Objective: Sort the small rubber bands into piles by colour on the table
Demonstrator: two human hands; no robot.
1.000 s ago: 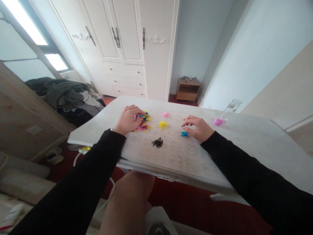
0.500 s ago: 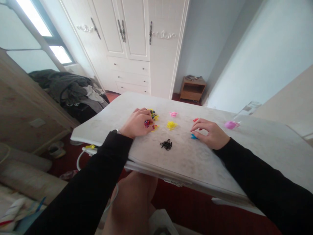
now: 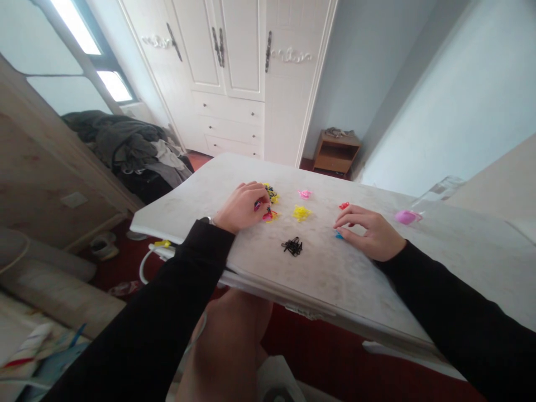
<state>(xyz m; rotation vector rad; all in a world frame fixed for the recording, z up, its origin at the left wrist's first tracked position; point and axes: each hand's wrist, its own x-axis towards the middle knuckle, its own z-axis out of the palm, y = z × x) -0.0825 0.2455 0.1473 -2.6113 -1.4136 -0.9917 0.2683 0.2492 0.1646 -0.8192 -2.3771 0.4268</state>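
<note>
My left hand [image 3: 245,207] is curled around a clump of mixed-colour rubber bands [image 3: 258,206], which shows between thumb and fingers. Just below its fingertips lie loose red and yellow bands [image 3: 270,215], and behind them a dark blue and yellow heap [image 3: 271,193]. At the right, my right hand [image 3: 368,231] has thumb and index fingertip brought together over some blue bands [image 3: 339,235]; what is between the tips is hidden. Red bands [image 3: 344,205] lie just beyond its fingers. Separate piles of yellow bands [image 3: 301,213], pink bands [image 3: 305,194] and black bands [image 3: 292,246] sit between my hands.
A purple-pink object [image 3: 407,216] and a clear plastic container [image 3: 441,190] are on the right of the white table [image 3: 326,279]. Beyond stand a white wardrobe [image 3: 234,84] and a small wooden cabinet [image 3: 336,153]. Clothes [image 3: 125,142] are heaped at the left.
The view has shifted slightly, moving the scene to the right. My left fingertips have lifted a little off the red and yellow bands; my right thumb covers more of the blue ones.
</note>
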